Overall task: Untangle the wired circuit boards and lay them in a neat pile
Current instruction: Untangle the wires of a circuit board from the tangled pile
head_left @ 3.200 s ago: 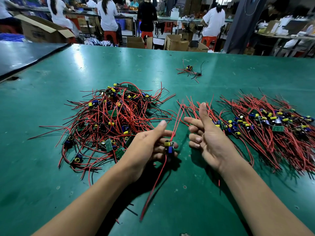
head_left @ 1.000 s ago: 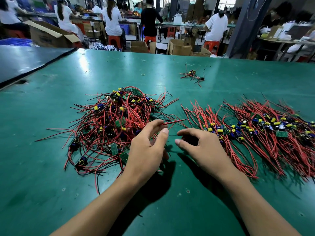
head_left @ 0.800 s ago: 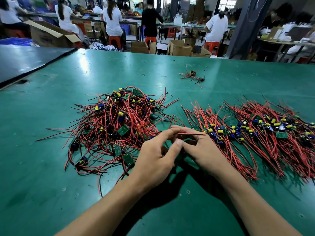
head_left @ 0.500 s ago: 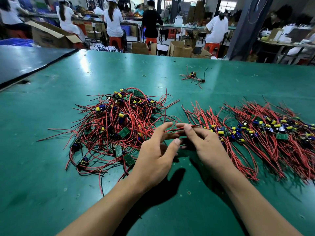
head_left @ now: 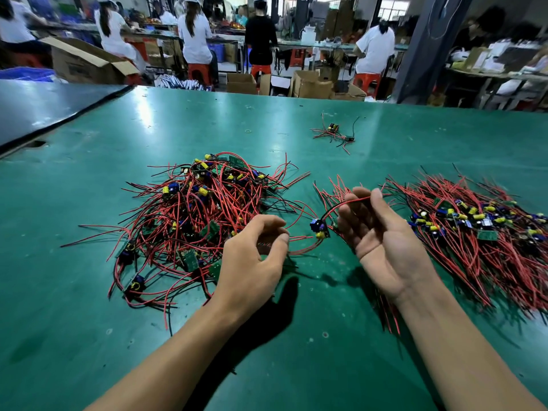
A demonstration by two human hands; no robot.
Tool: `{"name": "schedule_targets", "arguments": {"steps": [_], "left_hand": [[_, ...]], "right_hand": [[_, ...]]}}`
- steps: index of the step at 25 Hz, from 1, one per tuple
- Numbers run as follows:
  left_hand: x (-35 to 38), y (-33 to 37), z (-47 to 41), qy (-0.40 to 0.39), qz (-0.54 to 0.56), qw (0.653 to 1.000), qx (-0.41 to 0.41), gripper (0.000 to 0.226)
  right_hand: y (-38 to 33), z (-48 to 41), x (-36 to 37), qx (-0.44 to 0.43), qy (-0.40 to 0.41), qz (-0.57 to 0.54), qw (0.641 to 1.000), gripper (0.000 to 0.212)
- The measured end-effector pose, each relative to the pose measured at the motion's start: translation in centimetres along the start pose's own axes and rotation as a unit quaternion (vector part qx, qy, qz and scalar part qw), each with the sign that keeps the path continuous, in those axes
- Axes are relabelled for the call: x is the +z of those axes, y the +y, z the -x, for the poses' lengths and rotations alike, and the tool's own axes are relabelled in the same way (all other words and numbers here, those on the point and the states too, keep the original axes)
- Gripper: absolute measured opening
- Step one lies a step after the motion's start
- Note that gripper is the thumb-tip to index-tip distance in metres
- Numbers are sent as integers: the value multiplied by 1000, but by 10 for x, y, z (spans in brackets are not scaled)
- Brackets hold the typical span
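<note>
Head view: left hand [head_left: 255, 259] curled at tangle [head_left: 201, 209] edge, grip on wires unclear; right hand [head_left: 382, 235] palm-up, thumb and fingers pinching red wire [head_left: 347, 201], board [head_left: 319, 228] dangling between hands; neat pile [head_left: 480, 229] lies right, partly cut off.

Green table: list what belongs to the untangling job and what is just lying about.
Job: tangled heap; neat pile; single wired board dangling by its red wire from the right hand; left hand at the heap's edge.
Lying about: stray wired board; small ring; cardboard boxes beyond.
</note>
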State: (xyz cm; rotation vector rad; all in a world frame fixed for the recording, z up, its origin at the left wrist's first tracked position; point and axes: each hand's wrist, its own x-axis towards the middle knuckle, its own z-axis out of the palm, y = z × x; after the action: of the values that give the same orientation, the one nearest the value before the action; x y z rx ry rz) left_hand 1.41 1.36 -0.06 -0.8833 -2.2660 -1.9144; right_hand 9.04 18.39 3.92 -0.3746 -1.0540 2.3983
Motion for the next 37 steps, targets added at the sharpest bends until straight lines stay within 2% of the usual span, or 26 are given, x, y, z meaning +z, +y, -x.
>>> {"name": "schedule_targets", "arguments": {"steps": [3, 5, 8, 10, 16, 18, 20, 22, 24, 27, 30, 31, 33, 34, 36, 37], "left_hand": [[-1, 10, 4, -41, 50, 998, 2, 18], [-1, 16, 6, -124, 80, 988, -37, 24], [5, 20, 13, -264, 143, 946, -120, 18], [8, 19, 14, -290, 203, 922, -154, 16], [7, 12, 9, -254, 219, 930, -150, 5], [7, 10, 7, -221, 196, 943, -151, 7], [6, 7, 7, -209, 133, 963, -108, 8], [5, 6, 7, -217, 62, 973, -37, 11], [4, 7, 9, -219, 29, 975, -13, 13], [3, 6, 5, -214, 28, 975, -47, 9], [6, 7, 2, -205, 139, 960, -129, 7], [7, 7, 2, -204, 177, 951, -154, 7], [7, 7, 3, -214, 223, 931, -194, 11], [6, 6, 3, -220, 219, 929, -200, 14], [3, 3, 1, -222, 161, 947, -168, 14], [3, 3, 1, -220, 132, 955, -147, 14]], "right_hand": [[0, 0, 1, 47, -25, -19, 998, 29], [1, 0, 1, 60, -32, -10, 998, 29], [7, 0, 0, 69, -19, 58, 996, 25], [13, 1, 1, 65, -14, 117, 991, 24], [20, 3, 2, 66, -41, 149, 986, 32], [21, 5, 0, 66, -66, 254, 963, 43], [25, 9, -2, 70, -101, 363, 924, 47], [27, 13, -3, 74, -131, 404, 902, 38], [27, 14, -3, 53, -138, 424, 894, 25], [24, 12, -2, 12, -133, 454, 881, 20], [22, 12, -2, 72, -143, 328, 931, 21], [21, 13, -2, 77, -146, 307, 937, 20], [20, 12, -5, 23, -142, 366, 919, 17], [20, 11, -7, -21, -138, 422, 896, 15], [21, 9, -8, -90, -142, 498, 851, 10], [23, 8, -9, -98, -142, 499, 849, 9]]}}
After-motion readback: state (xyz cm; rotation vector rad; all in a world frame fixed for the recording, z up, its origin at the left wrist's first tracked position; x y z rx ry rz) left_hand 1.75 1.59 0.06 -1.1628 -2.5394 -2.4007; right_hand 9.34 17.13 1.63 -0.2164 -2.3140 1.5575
